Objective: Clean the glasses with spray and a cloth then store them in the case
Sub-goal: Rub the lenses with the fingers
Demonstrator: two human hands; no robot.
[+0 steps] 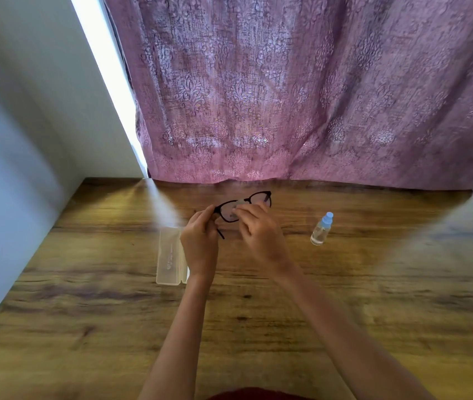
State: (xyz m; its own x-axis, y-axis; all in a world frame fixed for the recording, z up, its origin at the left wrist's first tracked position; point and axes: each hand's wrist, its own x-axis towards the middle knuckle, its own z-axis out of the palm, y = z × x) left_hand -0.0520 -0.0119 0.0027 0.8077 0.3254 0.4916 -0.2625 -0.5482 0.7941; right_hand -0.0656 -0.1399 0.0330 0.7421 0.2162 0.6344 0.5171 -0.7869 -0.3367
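Note:
Black-framed glasses (259, 196) are held up above the wooden table (373, 284). My left hand (200, 241) pinches their left end at the hinge, and one temple hangs down below it. My right hand (258, 229) pinches a small pale cloth (238, 207) against the left lens. The right lens is uncovered. A small clear spray bottle (321, 229) with a blue cap stands on the table to the right of my hands. A translucent white case (170, 256) lies open on the table to the left, partly hidden by my left wrist.
A purple patterned curtain (301, 96) hangs down to the table's far edge. A pale wall (13, 168) runs along the table's left side, with a bright strip of light beside the curtain.

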